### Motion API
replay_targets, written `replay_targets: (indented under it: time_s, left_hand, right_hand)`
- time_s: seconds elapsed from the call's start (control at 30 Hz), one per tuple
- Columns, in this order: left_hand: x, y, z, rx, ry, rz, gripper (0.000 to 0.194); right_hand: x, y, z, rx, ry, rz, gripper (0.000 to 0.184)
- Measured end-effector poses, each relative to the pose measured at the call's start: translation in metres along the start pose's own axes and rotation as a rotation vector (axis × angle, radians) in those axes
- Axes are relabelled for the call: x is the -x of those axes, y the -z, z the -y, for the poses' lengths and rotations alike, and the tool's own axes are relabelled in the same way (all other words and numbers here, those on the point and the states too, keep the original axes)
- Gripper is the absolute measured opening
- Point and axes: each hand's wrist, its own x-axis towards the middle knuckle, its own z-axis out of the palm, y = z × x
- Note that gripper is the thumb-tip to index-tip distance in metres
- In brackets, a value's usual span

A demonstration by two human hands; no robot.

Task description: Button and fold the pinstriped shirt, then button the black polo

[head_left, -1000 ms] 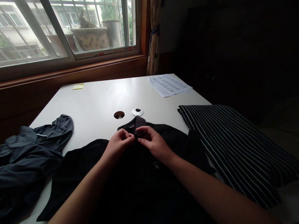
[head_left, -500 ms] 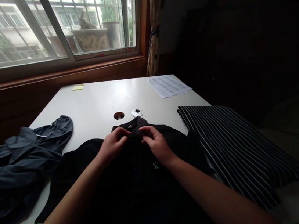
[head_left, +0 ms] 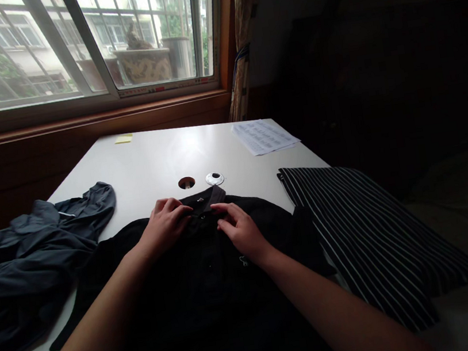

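Note:
A black polo shirt (head_left: 199,296) lies spread flat on the white table (head_left: 153,158), its collar (head_left: 213,197) toward the window. My left hand (head_left: 165,226) rests on the left side of the collar with fingers curled down onto the cloth. My right hand (head_left: 239,230) lies on the right side of the placket, fingertips pinching the collar edge. Small buttons show on the placket between the hands.
A crumpled dark grey garment (head_left: 32,256) lies at the left. A black-and-white striped garment (head_left: 369,238) lies folded at the right. Farther back are a cable hole (head_left: 186,182), its round cap (head_left: 214,176), printed papers (head_left: 263,135) and a yellow sticky note (head_left: 123,138).
Both hands have lowered from a raised pinch at the collar onto the shirt and moved slightly apart. The collar now lies flatter on the table.

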Motion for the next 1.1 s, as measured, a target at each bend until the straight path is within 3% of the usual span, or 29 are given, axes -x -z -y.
replay_targets:
  time_s: [0.17,0.43,0.57,0.67,0.8,0.93,1.1]
  left_hand:
    - [0.001,-0.006,0.006,-0.087,0.045,-0.056,0.014]
    - [0.002,-0.003,0.011,-0.127,0.140,-0.136,0.016]
    - [0.003,-0.004,0.014,-0.066,0.169,-0.165,0.018]
    - [0.004,-0.005,0.017,-0.003,0.175,-0.192,0.032]
    - [0.003,-0.006,0.020,0.185,0.247,-0.249,0.050]
    - [0.002,-0.003,0.019,0.338,0.380,-0.296,0.044]
    - [0.002,0.006,0.016,0.449,0.479,-0.306,0.044]
  right_hand:
    - [0.002,-0.001,0.001,0.201,0.079,0.048,0.041]
    - [0.008,-0.006,-0.001,0.530,0.182,0.099,0.035]
    - [0.007,-0.002,0.003,0.498,0.184,0.017,0.031]
    - [0.006,0.000,0.004,0.532,0.202,-0.039,0.036]
    - [0.005,-0.001,0.003,0.677,0.178,0.065,0.047]
    - [0.007,-0.003,0.001,0.779,0.126,0.181,0.047]
    - [0.006,-0.002,0.000,0.812,0.114,0.208,0.047]
